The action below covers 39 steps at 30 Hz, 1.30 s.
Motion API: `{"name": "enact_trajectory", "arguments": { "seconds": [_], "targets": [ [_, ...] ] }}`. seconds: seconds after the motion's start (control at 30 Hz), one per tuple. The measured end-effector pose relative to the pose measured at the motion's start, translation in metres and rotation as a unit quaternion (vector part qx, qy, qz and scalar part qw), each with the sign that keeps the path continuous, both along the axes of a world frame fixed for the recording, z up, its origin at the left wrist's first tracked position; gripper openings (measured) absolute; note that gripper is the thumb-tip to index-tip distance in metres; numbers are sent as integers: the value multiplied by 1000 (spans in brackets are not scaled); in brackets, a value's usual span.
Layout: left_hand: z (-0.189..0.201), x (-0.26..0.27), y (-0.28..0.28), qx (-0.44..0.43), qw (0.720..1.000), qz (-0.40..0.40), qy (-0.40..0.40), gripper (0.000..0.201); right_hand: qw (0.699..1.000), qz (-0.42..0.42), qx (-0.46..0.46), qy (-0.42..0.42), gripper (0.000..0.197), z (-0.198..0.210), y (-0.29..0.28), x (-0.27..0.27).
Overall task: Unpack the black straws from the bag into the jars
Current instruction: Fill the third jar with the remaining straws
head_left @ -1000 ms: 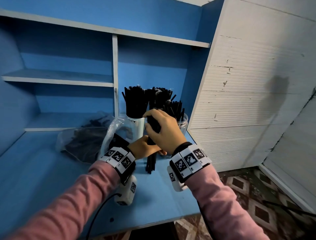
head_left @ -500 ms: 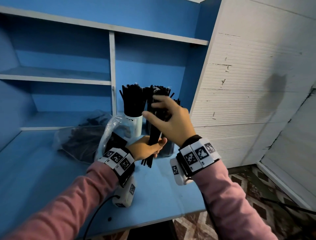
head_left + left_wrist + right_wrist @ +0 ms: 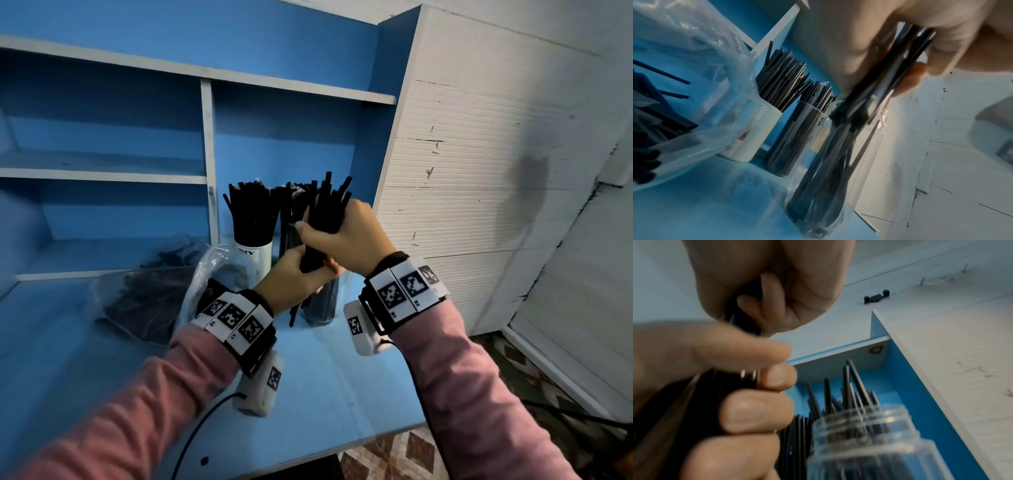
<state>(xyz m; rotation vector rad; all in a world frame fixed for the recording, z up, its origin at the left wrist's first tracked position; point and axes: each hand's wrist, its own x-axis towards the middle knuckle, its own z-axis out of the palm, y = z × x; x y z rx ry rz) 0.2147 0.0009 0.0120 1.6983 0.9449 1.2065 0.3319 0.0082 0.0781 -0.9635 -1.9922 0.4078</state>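
Both hands hold one bundle of black straws point(image 3: 325, 212) upright. My right hand point(image 3: 322, 233) grips its upper part and my left hand point(image 3: 308, 274) grips it lower down. In the left wrist view the bundle point(image 3: 879, 91) ends just above the mouth of a clear jar point(image 3: 865, 162) that has a few straws in it. That jar point(image 3: 325, 308) stands on the desk under the hands, mostly hidden by them. A white jar point(image 3: 255, 253) and a second clear jar point(image 3: 793, 138) behind it are full of straws. The plastic bag point(image 3: 154, 301) of straws lies to the left.
The blue desk point(image 3: 342, 394) has open shelves point(image 3: 102, 171) behind it. A white ribbed wall point(image 3: 479, 205) closes the right side. In the right wrist view the clear jar's threaded mouth point(image 3: 865, 423) is just below the left hand's fingers point(image 3: 756, 410).
Both hands have lifted the straw bundle up off the desk and a little to the right, over the front clear jar. The right hand has slid higher up the bundle.
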Motion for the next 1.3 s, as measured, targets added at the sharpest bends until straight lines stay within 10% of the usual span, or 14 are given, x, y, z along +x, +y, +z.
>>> {"name": "enact_trajectory", "arguments": {
  "seconds": [0.27, 0.43, 1.03, 1.3],
  "targets": [
    [-29, 5, 25, 137, 970, 198, 16, 69, 987, -90, 59, 123, 33, 41, 15, 24],
    [-34, 11, 46, 28, 988, 151, 21, 109, 972, -149, 61, 173, 25, 50, 31, 39],
    [-41, -1, 62, -17, 996, 41, 83, 91, 938, -266, 74, 209, 27, 41, 62, 69],
    [-39, 1, 61, -6, 996, 40, 77, 79, 983, -179, 46, 6, 35, 19, 58, 39]
  ]
}}
